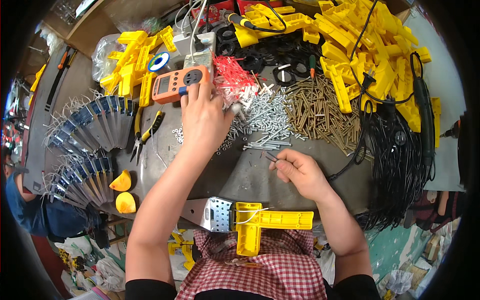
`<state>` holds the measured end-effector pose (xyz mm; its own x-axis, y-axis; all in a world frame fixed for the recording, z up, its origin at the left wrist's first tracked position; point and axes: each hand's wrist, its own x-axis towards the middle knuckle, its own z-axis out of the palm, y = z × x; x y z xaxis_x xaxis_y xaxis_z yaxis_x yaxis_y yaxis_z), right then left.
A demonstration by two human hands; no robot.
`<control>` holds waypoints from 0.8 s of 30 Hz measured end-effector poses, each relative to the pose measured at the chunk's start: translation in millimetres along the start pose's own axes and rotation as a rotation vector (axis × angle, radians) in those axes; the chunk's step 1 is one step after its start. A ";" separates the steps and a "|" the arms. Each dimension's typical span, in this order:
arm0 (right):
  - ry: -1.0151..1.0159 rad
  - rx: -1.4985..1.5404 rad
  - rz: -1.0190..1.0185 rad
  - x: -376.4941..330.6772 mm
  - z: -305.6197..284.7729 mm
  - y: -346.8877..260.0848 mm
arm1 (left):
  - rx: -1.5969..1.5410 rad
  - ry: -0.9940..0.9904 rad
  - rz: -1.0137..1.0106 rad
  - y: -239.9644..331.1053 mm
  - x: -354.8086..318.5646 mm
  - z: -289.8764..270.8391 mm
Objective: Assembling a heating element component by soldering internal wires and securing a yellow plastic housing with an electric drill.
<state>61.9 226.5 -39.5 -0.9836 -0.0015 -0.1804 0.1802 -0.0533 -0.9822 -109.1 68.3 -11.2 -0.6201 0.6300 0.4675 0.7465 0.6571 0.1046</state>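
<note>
My left hand [202, 112] reaches across the bench, its fingers lying over the lower edge of an orange handheld meter [171, 86] with a small display and a round socket. A small white piece shows by its thumb. My right hand [300, 172] is closed on the end of a black cable [342, 173], two thin dark leads sticking out past the fingertips. Nearest me, at the bench edge, lies a yellow plastic housing half [287, 220] with white wires. Joined to its left side is a perforated metal plate [220, 214].
Screws [270, 117], long brass-coloured bolts [320, 107] and red-and-white parts [232, 75] are heaped mid-bench. Yellow housings [372, 45] pile up behind. Black cables [400, 175] hang at right. Pliers [145, 132], metal blades with wires [97, 125] and orange fruit pieces [122, 192] lie left.
</note>
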 end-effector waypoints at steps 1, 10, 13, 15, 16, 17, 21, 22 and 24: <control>-0.016 0.037 -0.003 0.8 -2.4 1.3 | 0.108 -0.004 -0.021 2.9 6.1 6.7; 0.048 0.284 0.081 0.1 -3.4 0.3 | -0.226 0.086 -0.116 -5.1 -27.6 3.7; 0.146 0.133 -0.093 8.5 -3.3 8.6 | -0.398 0.021 -0.189 19.0 -44.3 -12.6; 0.192 0.088 -0.110 18.4 1.7 -4.2 | -0.561 -0.087 -0.314 38.3 -47.2 -27.1; 0.231 0.041 -0.131 22.8 3.9 -14.9 | -0.568 -0.085 -0.312 43.1 -48.8 -29.6; 0.171 0.017 -0.131 25.0 5.3 -25.0 | -0.599 -0.085 -0.257 46.5 -50.7 -31.2; 0.180 0.128 -0.125 27.3 8.9 -18.2 | -0.895 -0.105 -0.385 56.0 -60.5 -32.6; 0.174 0.124 -0.125 24.7 12.0 -18.5 | -1.138 -0.118 -0.561 57.3 -64.8 -31.2; 0.197 0.187 -0.177 19.2 18.7 -21.2 | -1.391 -0.023 -0.651 62.4 -69.3 -31.9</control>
<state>39.0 208.9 -21.2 -0.9758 0.2164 -0.0318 -0.0164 -0.2176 -0.9759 -11.9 52.5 -9.1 -0.9118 0.4105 0.0055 -0.0275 -0.0746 0.9968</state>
